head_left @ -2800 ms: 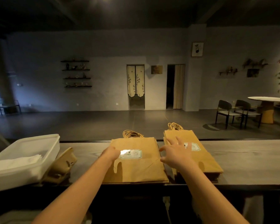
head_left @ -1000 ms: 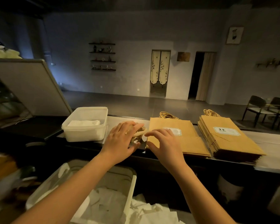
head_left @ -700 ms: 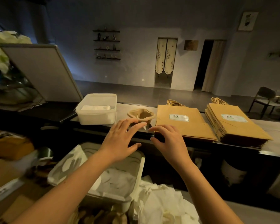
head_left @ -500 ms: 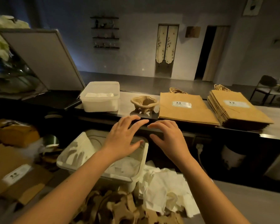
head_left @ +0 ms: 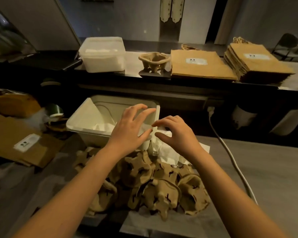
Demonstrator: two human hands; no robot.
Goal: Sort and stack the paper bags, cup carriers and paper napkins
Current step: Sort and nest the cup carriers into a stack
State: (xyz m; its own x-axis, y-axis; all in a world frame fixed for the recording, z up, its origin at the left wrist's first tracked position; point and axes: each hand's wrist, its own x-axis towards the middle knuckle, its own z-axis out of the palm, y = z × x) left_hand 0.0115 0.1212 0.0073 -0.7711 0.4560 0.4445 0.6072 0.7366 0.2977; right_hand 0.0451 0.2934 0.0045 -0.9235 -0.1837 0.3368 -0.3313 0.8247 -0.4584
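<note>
Both hands hang close together over the lower worktop, their fingertips almost meeting. Left hand (head_left: 130, 128) is spread, fingers straight, above the near right corner of an open white tub (head_left: 83, 118), its thumb lying against a white napkin; it holds nothing. Right hand (head_left: 178, 134) is loosely arched over a heap of loose napkins (head_left: 169, 152) just right of that tub. Its thumb and forefinger sit a little apart with white paper showing between them, and I cannot tell whether they pinch it.

More napkins (head_left: 102, 126) lie inside the tub. Below the wrists, toward the near edge of the worktop, a jumbled pile of brown cup carriers (head_left: 155, 184) touches the loose napkins. A flat paper bag (head_left: 19, 146) with a white label lies at the worktop's left edge, well apart from the hands. A white cable (head_left: 230, 152) runs across the worktop's right side.

On the raised counter behind, from left to right, stand a white plastic box (head_left: 102, 54) with napkins in it, a small upright stack of cup carriers (head_left: 154, 60), a low stack of paper bags (head_left: 199, 66) touching it, and a taller stack of bags (head_left: 255, 63) near the right end.
</note>
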